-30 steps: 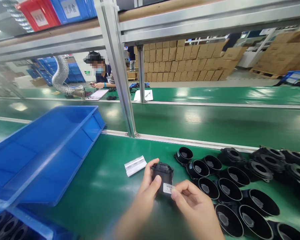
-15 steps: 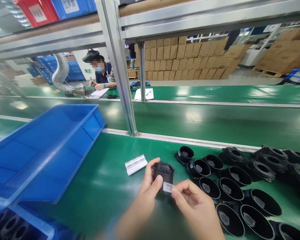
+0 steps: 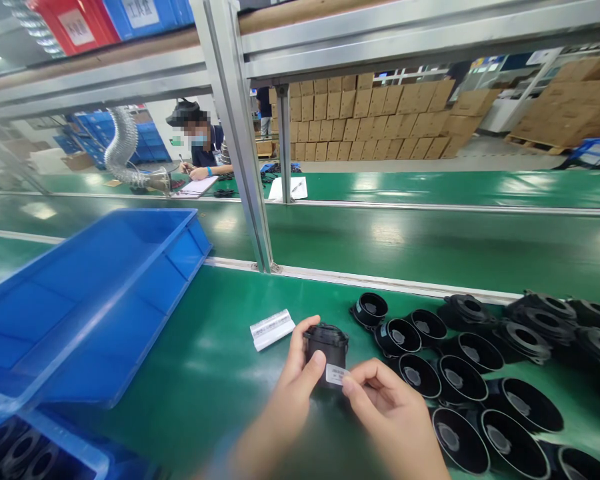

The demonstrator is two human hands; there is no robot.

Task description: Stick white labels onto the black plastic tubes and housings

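Head view, from the wearer's side of the bench: nearest of all, at lower left, a small tub (image 3: 83, 445) held dark rings (image 3: 17, 455). Just above the bench (image 3: 215, 373), the left hand (image 3: 295, 385) was closed around a black part (image 3: 325, 343), thumb across its near face, and tipped it a little. The right hand (image 3: 387, 407) had its thumb and forefinger together at the right end of a white label (image 3: 334, 375), which lay against the part's side.

From where I stood, I judged this piece mostly done: the label looked placed, its right end perhaps not yet smoothed down. Whether the fingers were pressing that end or lifting it, I couldn't tell.

Black cups (image 3: 461, 379) stood in rows just right of the hands, mouths up. 2 at the far left of the group showed pale patches on their sides, likely labels too; the other sides were mostly hidden, so I couldn't count what was finished or left. Behind the left hand lay a white strip (image 3: 272, 330) with print on it.

Further off, a big tub (image 3: 145, 273) sat at left. Beyond the metal post (image 3: 233, 127), a co-worker (image 3: 207, 148) bent over paper (image 3: 196, 187), and cartons (image 3: 347, 124) were stacked behind.
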